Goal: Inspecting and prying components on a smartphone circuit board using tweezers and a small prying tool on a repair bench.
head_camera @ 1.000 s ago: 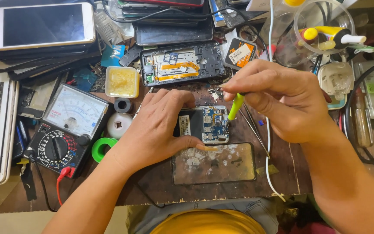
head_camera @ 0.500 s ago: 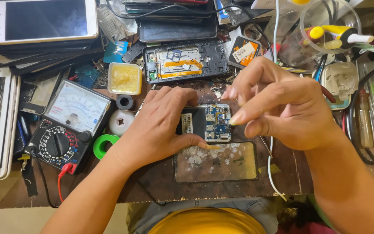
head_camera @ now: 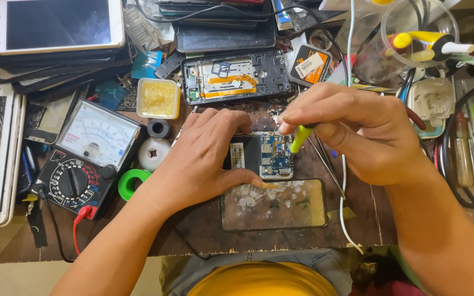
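The circuit board (head_camera: 274,155), a small blue phone board studded with tiny parts, is lying flat on the worn wooden bench (head_camera: 357,219), between the two hands and just above a cracked glass panel (head_camera: 272,204). The left hand (head_camera: 207,156) is lying spread and flat over the board's dark left end, its thumb running along the lower edge, pinning it down. The right hand (head_camera: 352,134) is closing its fingertips around a thin yellow-green tool (head_camera: 299,138), with the tip angling down onto the board's upper right corner.

The board is probably very light and stiff, but thin and brittle, so it is likely sliding easily under any sideways push; hence the flat press makes sense. The best places to hold it seem to be the bare edges and the shielded dark section, not the exposed blue area where small components could be knocked off. The tool is slim and wants a pencil-like pinch near its tip for control.

Nearby are standing an analog multimeter (head_camera: 86,159), a green tape roll (head_camera: 130,183), a tub of yellow paste (head_camera: 158,98) and an opened phone frame (head_camera: 236,77).
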